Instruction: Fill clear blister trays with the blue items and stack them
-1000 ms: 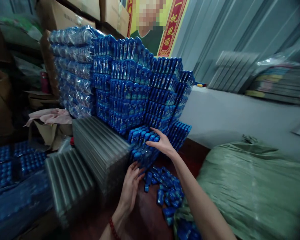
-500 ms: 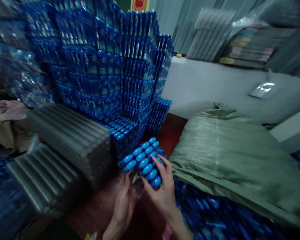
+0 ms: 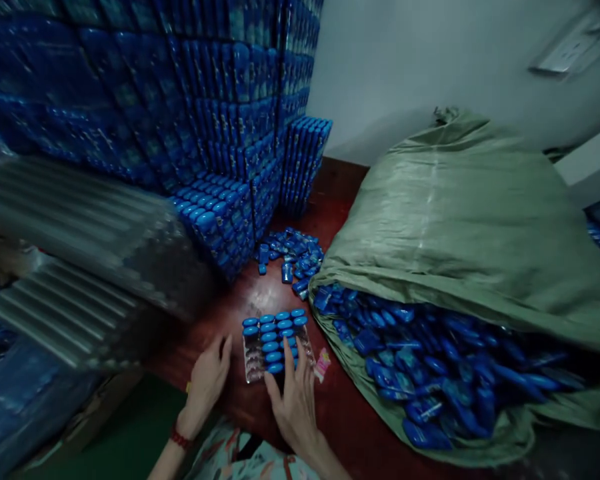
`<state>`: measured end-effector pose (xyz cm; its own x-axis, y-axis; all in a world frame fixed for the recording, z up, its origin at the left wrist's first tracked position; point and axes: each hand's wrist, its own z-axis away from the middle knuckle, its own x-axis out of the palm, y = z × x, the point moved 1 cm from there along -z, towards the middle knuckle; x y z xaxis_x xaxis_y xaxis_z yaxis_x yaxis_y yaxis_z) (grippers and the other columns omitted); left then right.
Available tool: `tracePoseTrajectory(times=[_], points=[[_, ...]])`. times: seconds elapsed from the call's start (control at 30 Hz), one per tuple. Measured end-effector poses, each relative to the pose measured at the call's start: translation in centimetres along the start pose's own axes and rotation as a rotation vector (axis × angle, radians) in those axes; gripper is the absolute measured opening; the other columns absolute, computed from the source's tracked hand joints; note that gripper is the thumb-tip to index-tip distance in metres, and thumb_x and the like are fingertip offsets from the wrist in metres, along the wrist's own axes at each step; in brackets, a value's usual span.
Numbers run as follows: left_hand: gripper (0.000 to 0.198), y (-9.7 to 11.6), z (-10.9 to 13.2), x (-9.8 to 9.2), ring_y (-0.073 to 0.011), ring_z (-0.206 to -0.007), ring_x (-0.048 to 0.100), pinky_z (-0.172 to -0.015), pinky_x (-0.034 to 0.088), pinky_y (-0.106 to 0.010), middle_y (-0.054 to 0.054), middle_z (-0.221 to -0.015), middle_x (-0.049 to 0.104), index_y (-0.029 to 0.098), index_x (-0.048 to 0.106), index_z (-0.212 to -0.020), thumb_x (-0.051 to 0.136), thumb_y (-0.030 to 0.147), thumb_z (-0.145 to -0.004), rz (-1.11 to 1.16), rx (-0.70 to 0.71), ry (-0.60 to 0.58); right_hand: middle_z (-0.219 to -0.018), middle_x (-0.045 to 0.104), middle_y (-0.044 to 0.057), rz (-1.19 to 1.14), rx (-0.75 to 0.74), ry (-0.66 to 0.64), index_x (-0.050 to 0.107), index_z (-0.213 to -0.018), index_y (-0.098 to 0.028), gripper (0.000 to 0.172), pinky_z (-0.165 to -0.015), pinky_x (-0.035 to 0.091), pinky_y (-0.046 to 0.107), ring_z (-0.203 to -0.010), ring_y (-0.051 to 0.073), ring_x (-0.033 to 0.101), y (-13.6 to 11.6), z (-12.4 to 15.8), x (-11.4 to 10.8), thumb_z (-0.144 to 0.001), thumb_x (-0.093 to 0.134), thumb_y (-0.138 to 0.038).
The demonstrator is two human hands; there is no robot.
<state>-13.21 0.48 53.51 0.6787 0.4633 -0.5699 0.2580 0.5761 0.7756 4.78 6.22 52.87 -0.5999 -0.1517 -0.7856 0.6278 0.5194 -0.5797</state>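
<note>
On the red worktop (image 3: 257,293) I see the clear tray (image 3: 253,363), partly filled with blue containers (image 3: 271,347). My left hand (image 3: 207,379) is beside it, empty, fingers parted; my right hand (image 3: 296,400) reaches over the containers, but I cannot tell whether its fingers grip any.

A pale wall (image 3: 405,60) rises behind a red surface (image 3: 347,420) — the light dim.

No legible txt, pale label patches on stacked blue pkgs (image 3: 250,73) too blurred, marks on loose blue pcs (image 3: 425,403) in grn sack (image 3: 480,200) too dim/sm. to read, pink-yel. scrap (image 3: 323,364), print unclear.
</note>
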Motion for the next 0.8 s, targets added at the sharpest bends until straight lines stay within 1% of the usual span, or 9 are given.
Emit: tracePoseTrajectory(times=[0.1, 0.2, 0.27, 0.3, 0.37, 0.43, 0.57, 0.7, 0.8], points=[[0.052, 1.7, 0.0, 0.5, -0.0238, -0.132, 0.034, -0.111, 0.022, -0.040, -0.011, -0.141, 0.040, 0.021, 0.044, -0.129, 0.048, 0.047, -0.084, 0.291, 0.160, 0.031, -0.142, 0.034, 0.011, -0.042, -0.002, -0.002, 0.029, -0.141, -0.031, 0.054, -0.098, 0.037, 0.056, -0.127, 0.032, 0.038, -0.1, -0.6, -1.8, -0.089, 0.045, -0.035], [0.063, 2.8, 0.3, 3.0, -0.0229, -0.138, 0.023, -0.114, 0.015, -0.038, -0.009, -0.148, 0.029, 0.022, 0.034, -0.137, 0.055, 0.045, -0.082, 0.431, 0.201, -0.095, -0.133, 0.044, 0.011, -0.132, -0.066, 0.122, 0.045, -0.131, -0.026, 0.040, -0.099, 0.038, 0.048, -0.123, 0.026, 0.042, 1.2, -4.0, -3.4, -0.091, 0.040, -0.027], [0.065, 2.9, 0.4, 4.2, -0.0237, -0.137, 0.023, -0.114, 0.014, -0.040, -0.010, -0.147, 0.029, 0.021, 0.031, -0.139, 0.056, 0.043, -0.082, 0.427, 0.204, -0.106, -0.120, 0.053, 0.010, -0.160, -0.119, 0.133, 0.054, -0.120, -0.022, 0.035, -0.096, 0.041, 0.039, -0.115, 0.021, 0.049, 2.1, -7.9, -4.2, -0.091, 0.034, -0.020], [0.064, 2.9, 0.2, 4.5, -0.0240, -0.137, 0.024, -0.113, 0.015, -0.041, -0.011, -0.146, 0.031, 0.020, 0.032, -0.138, 0.055, 0.043, -0.083, 0.419, 0.201, -0.087, -0.113, 0.058, 0.009, -0.125, -0.129, 0.090, 0.056, -0.117, -0.020, 0.037, -0.094, 0.042, 0.035, -0.109, 0.019, 0.053, 2.3, -10.1, -4.5, -0.091, 0.030, -0.016], [0.057, 3.3, -0.7, 4.3, -0.0240, -0.133, 0.031, -0.111, 0.020, -0.041, -0.011, -0.142, 0.035, 0.020, 0.034, -0.136, 0.050, 0.042, -0.086, 0.393, 0.203, -0.025, -0.111, 0.060, 0.009, 0.062, -0.143, -0.145, 0.054, -0.119, -0.018, 0.037, -0.093, 0.042, 0.029, -0.106, 0.016, 0.055, 2.4, -14.6, -4.6, -0.091, 0.030, -0.013], [0.046, 4.5, -2.7, 3.6, -0.0231, -0.125, 0.041, -0.106, 0.029, -0.038, -0.012, -0.133, 0.043, 0.018, 0.041, -0.129, 0.045, 0.039, -0.089, 0.308, 0.265, 0.053, -0.112, 0.061, 0.010, 0.241, -0.118, -0.334, 0.056, -0.117, -0.018, 0.036, -0.090, 0.042, 0.028, -0.106, 0.019, 0.056, 2.0, -18.8, -4.1, -0.089, 0.034, -0.011], [0.025, 8.6, -9.3, 2.9, -0.0220, -0.106, 0.051, -0.094, 0.039, -0.033, -0.013, -0.112, 0.053, 0.014, 0.054, -0.107, 0.042, 0.026, -0.088, 0.074, 0.370, 0.058, -0.108, 0.061, 0.020, 0.344, -0.054, -0.441, 0.058, -0.110, -0.009, 0.033, -0.085, 0.044, 0.033, -0.102, 0.025, 0.059, 0.8, -24.5, -1.4, -0.086, 0.036, -0.006], [0.021, 11.7, -15.2, 4.1, -0.0299, -0.113, 0.045, -0.098, 0.033, -0.042, -0.016, -0.111, 0.052, 0.013, 0.058, -0.095, 0.061, 0.016, -0.074, 0.040, 0.340, 0.001, -0.123, 0.051, 0.023, 0.400, -0.036, -0.490, 0.052, -0.119, -0.007, 0.034, -0.086, 0.045, 0.036, -0.106, 0.025, 0.057, 0.6, -26.2, 1.1, -0.089, 0.037, -0.011], [0.006, 11.8, -16.9, 5.3, -0.0308, -0.113, 0.046, -0.099, 0.032, -0.044, -0.017, -0.108, 0.055, 0.013, 0.059, -0.077, 0.060, 0.010, -0.072, 0.083, 0.314, -0.079, -0.125, 0.051, 0.019, 0.388, -0.080, -0.542, 0.052, -0.122, -0.014, 0.036, -0.086, 0.045, 0.034, -0.108, 0.025, 0.056, 1.2, -25.5, 1.5, -0.086, 0.048, -0.015]])
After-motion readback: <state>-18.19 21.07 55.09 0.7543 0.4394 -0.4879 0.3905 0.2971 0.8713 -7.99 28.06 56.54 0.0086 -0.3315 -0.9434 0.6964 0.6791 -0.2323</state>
